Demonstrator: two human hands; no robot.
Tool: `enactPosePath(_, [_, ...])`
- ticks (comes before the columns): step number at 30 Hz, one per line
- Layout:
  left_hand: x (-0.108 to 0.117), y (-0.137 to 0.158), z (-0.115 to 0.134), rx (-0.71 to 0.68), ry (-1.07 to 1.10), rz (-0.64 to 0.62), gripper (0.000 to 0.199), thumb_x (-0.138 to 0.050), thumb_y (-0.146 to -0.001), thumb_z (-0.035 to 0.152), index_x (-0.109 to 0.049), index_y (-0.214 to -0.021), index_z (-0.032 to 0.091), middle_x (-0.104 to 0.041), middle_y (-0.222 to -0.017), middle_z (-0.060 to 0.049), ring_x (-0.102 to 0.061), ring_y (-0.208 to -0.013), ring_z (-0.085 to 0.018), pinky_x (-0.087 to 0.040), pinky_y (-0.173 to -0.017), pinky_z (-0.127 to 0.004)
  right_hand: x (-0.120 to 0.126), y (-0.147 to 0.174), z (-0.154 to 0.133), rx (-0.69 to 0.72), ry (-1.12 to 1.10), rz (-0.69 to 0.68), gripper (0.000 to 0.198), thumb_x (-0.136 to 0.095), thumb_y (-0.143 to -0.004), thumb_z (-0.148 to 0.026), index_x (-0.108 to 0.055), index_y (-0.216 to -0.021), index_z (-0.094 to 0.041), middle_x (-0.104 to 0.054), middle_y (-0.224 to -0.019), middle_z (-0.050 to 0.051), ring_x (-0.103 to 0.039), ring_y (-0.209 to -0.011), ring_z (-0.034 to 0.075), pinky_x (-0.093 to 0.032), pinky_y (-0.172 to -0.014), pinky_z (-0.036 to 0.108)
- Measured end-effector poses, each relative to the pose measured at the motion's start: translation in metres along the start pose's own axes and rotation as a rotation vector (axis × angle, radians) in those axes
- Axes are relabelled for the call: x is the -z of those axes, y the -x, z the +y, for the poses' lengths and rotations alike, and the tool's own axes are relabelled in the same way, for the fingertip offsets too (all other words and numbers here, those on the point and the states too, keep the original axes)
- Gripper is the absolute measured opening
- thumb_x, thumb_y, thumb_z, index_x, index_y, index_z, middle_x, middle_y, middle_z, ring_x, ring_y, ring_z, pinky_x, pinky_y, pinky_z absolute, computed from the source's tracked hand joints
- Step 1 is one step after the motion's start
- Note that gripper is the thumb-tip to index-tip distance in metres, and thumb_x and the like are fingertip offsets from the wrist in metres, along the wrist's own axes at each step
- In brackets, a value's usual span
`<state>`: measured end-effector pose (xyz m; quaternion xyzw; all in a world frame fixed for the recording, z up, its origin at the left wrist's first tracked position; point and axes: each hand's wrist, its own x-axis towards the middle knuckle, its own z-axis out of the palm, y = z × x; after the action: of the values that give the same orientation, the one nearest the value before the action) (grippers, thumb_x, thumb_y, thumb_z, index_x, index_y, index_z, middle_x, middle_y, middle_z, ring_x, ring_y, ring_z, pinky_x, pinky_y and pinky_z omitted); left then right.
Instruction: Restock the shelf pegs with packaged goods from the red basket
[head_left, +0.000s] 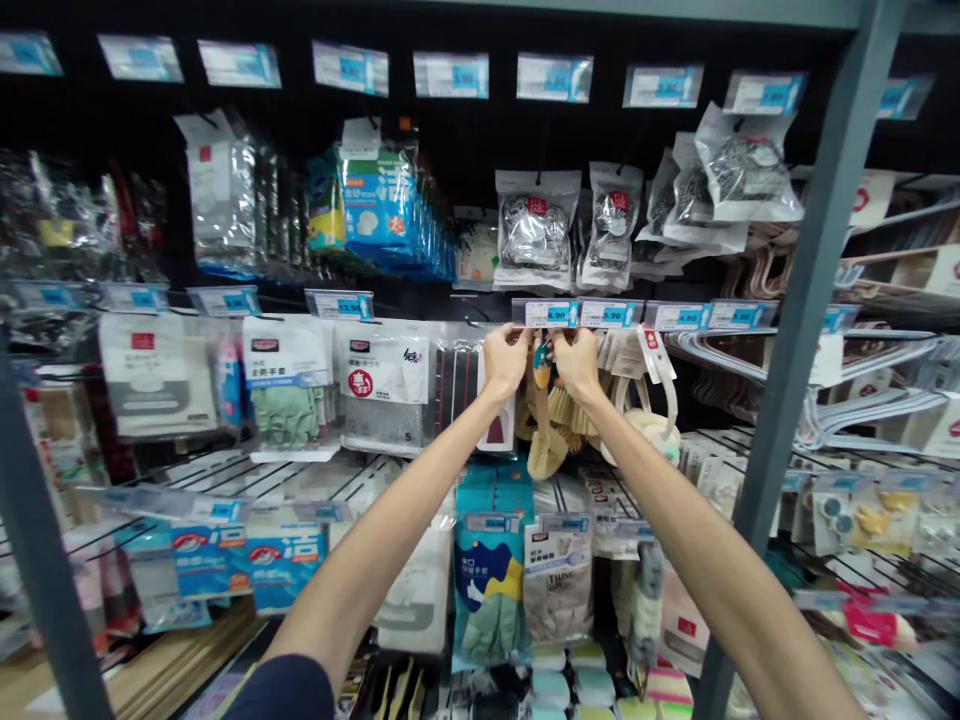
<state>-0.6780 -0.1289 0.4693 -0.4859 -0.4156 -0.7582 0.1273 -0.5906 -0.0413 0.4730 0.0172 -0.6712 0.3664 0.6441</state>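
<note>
Both my arms reach up to a hanging rack of brushes. My left hand (504, 362) is closed, its fingertips pinched at the left edge of a wooden-handled brush (548, 452) just below the price tags. From the other side, my right hand (576, 364) pinches near the top of the same brush, by its teal and orange label (541, 365). The brush hangs head down, with pale bristles. Other light-bristled brushes (566, 410) hang behind and to the right, partly covered by my right hand. The exact grip of the fingertips is too small to see.
Price tags (551, 314) run along the rail above my hands. Bagged scourers (537, 230) hang higher up. Packaged gloves (491, 580) hang beneath my arms. To the left is a mesh-bag pack (386, 385). A grey post (806, 330) and hangers (862, 360) stand right.
</note>
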Motion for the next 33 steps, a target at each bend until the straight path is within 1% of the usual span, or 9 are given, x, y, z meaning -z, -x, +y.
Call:
enactPosePath(5, [0.011, 0.021, 0.014, 0.115, 0.17, -0.068, 0.037, -0.08, -0.079, 0.049, -0.074, -0.089, 0.014, -0.076, -0.085, -0.009, -0.07, -0.075, -0.019, -0.057, -0.065, -0.027, 0.003, 0.016, -0.023, -0.017, -0.132, -0.042, 0.04, -0.066, -0.085, -0.06, -0.059, -0.085, -0.02, -0.067, -0.08, 0.004, -0.06, -0.066, 0.017, -0.05, -0.059, 0.029])
enactPosePath(10, [0.03, 0.072, 0.019, 0.223, 0.155, -0.209, 0.047, -0.085, -0.073, 0.049, -0.076, -0.103, 0.014, -0.078, -0.104, -0.012, -0.073, -0.094, -0.021, -0.057, -0.085, -0.031, 0.002, 0.037, -0.032, -0.036, -0.257, -0.076, 0.039, -0.068, -0.085, -0.058, -0.058, -0.085, -0.02, -0.063, -0.075, 0.001, -0.058, -0.064, 0.014, -0.046, -0.055, 0.026])
enactPosePath(15, [0.039, 0.099, 0.019, 0.336, 0.188, -0.348, 0.053, -0.086, -0.069, 0.056, -0.077, -0.098, 0.013, -0.077, -0.087, -0.008, -0.072, -0.079, -0.02, -0.058, -0.079, -0.032, 0.009, 0.053, -0.029, -0.054, -0.137, -0.106, 0.031, -0.066, -0.089, -0.049, -0.061, -0.087, -0.019, -0.065, -0.076, 0.002, -0.062, -0.069, 0.016, -0.052, -0.066, 0.029])
enactPosePath(18, [0.042, 0.099, 0.023, 0.319, 0.171, -0.297, 0.054, -0.082, -0.072, 0.063, -0.078, -0.095, 0.014, -0.074, -0.075, -0.004, -0.067, -0.067, -0.018, -0.057, -0.066, -0.029, 0.019, 0.066, -0.034, 0.04, 0.113, -0.098, 0.03, -0.062, -0.093, -0.046, -0.063, -0.104, -0.018, -0.07, -0.098, 0.008, -0.066, -0.084, 0.019, -0.055, -0.081, 0.035])
enactPosePath(21, [0.047, 0.095, 0.025, 0.337, 0.128, -0.274, 0.054, -0.076, -0.077, 0.067, -0.08, -0.095, 0.016, -0.069, -0.065, -0.001, -0.062, -0.057, -0.015, -0.05, -0.054, -0.025, 0.031, 0.083, -0.04, 0.272, 0.268, -0.258, 0.038, -0.066, -0.092, -0.041, -0.06, -0.123, -0.021, -0.063, -0.127, 0.013, -0.064, -0.111, 0.025, -0.053, -0.098, 0.041])
enactPosePath(24, [0.054, 0.092, 0.022, 0.313, 0.098, -0.259, 0.054, -0.073, -0.079, 0.068, -0.08, -0.092, 0.016, -0.069, -0.064, -0.002, -0.063, -0.057, -0.015, -0.049, -0.053, -0.024, 0.04, 0.095, -0.036, 0.403, 0.308, -0.407, 0.037, -0.068, -0.09, -0.035, -0.061, -0.123, -0.021, -0.063, -0.128, 0.013, -0.061, -0.121, 0.027, -0.049, -0.107, 0.044])
enactPosePath(27, [0.055, 0.089, 0.019, 0.284, 0.144, -0.233, 0.053, -0.076, -0.078, 0.066, -0.078, -0.089, 0.014, -0.077, -0.079, -0.008, -0.072, -0.07, -0.02, -0.057, -0.068, -0.03, 0.044, 0.098, -0.024, 0.232, 0.282, -0.371, 0.026, -0.058, -0.093, -0.029, -0.063, -0.117, -0.02, -0.072, -0.109, 0.009, -0.07, -0.101, 0.024, -0.055, -0.096, 0.041])
enactPosePath(30, [0.051, 0.088, 0.022, 0.341, 0.226, -0.18, 0.054, -0.081, -0.076, 0.059, -0.073, -0.107, 0.015, -0.079, -0.087, -0.01, -0.075, -0.073, -0.022, -0.06, -0.073, -0.034, 0.045, 0.094, -0.017, 0.007, 0.182, -0.265, 0.021, -0.049, -0.097, -0.031, -0.067, -0.101, -0.021, -0.074, -0.09, 0.006, -0.072, -0.084, 0.02, -0.058, -0.082, 0.036])
enactPosePath(33, [0.046, 0.088, 0.028, 0.29, 0.171, -0.122, 0.047, -0.079, -0.079, 0.054, -0.075, -0.104, 0.014, -0.079, -0.087, -0.01, -0.074, -0.075, -0.021, -0.059, -0.074, -0.033, 0.043, 0.091, -0.022, -0.046, 0.116, -0.191, 0.023, -0.052, -0.097, -0.035, -0.069, -0.099, -0.02, -0.076, -0.095, 0.006, -0.073, -0.088, 0.02, -0.058, -0.086, 0.036])
